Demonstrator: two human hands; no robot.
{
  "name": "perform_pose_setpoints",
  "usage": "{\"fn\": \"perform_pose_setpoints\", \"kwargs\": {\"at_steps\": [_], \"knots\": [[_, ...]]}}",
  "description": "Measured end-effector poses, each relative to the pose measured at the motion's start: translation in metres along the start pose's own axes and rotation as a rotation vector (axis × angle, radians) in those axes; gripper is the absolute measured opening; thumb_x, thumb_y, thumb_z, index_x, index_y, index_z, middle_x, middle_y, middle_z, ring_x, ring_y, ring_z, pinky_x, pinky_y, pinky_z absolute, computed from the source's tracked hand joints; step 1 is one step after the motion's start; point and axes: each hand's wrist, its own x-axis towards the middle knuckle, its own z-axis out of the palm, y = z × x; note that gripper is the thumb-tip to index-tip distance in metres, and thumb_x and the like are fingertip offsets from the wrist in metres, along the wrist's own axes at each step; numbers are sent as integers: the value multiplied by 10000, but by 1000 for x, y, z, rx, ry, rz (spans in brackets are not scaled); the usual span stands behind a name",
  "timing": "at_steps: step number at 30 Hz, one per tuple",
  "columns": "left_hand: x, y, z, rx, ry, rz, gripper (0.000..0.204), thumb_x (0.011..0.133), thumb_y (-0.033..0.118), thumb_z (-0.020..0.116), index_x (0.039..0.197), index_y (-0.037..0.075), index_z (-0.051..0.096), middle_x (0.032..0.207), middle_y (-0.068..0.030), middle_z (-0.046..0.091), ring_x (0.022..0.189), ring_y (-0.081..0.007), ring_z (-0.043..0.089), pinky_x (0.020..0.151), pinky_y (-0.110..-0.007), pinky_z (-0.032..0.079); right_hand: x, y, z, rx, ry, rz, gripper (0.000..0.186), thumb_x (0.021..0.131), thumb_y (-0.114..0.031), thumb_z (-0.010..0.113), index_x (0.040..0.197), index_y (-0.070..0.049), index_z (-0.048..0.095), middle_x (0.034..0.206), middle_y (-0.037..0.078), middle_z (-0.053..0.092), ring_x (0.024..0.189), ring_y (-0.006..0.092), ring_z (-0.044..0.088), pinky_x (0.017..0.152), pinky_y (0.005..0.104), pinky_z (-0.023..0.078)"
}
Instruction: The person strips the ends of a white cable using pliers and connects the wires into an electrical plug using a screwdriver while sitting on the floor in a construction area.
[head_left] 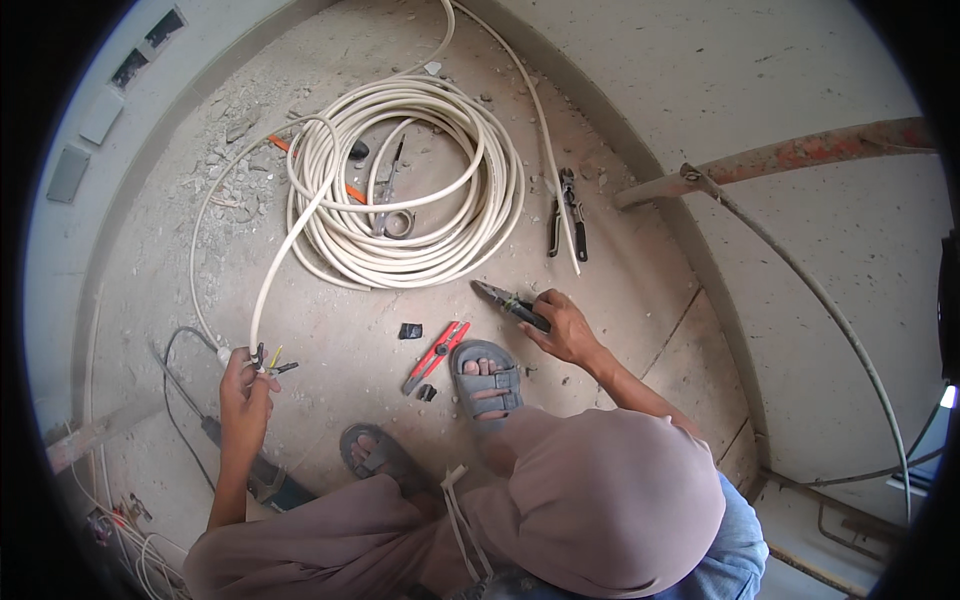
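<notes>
My left hand (243,395) is closed round the ends of white cables (258,315), where a yellow-green wire and dark wire ends stick out past the fingers. One of these cables runs back up to a big coil of white cable (495,210) on the floor. My right hand (565,330) grips a pair of pliers (512,304) by the dark handles, with the jaws pointing left toward the coil. Between my hands lie a red utility knife (437,357) and two small black pieces (410,330), close to my sandalled feet.
Black-handled pliers (567,215) lie by a loose cable end (574,262). Inside the coil is a roll of tape (398,224). A corded power tool (270,485) rests beside my left forearm. Rubble (235,130) lies along the left wall. A rusty pole (780,160) crosses at right.
</notes>
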Motion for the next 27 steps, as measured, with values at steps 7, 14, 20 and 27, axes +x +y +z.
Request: {"fn": "perform_pose_setpoints", "kwargs": {"at_steps": [7, 14, 20, 27], "knots": [[7, 39, -24, -139, -126, 50, 421, 870, 32, 439, 1284, -14, 499, 868, -111, 634, 579, -97, 540, 502, -225, 425, 57, 122, -30, -9, 315, 264, 438, 864, -112, 651, 1260, -37, 479, 990, 177, 625, 851, 287, 633, 721, 394, 518], [-8, 52, -48, -36, -122, 70, 416, 875, 0, 516, 1288, -18, 471, 967, -120, 664, 673, -74, 562, 575, -215, 423, 92, 133, -13, 54, 50, 382, 302, 832, -36, 593, 1124, 16, 538, 839, 226, 609, 792, 324, 630, 684, 430, 479], [-13, 49, -39, 56, 25, 228, 373, 879, -1, 588, 1231, -22, 467, 966, -140, 683, 792, -109, 638, 652, -241, 468, 96, 189, -4, -44, 161, 153, 217, 855, -41, 570, 1058, 34, 560, 907, 230, 628, 856, 391, 614, 762, 430, 470], [-7, 52, -36, 97, 73, 310, 387, 883, 16, 596, 1240, -14, 450, 978, -172, 691, 967, -213, 679, 766, -288, 509, 85, 207, -45, 764, 210, 593, 271, 976, -124, 481, 1199, 18, 536, 923, 70, 601, 754, 160, 551, 696, 309, 461]]}}
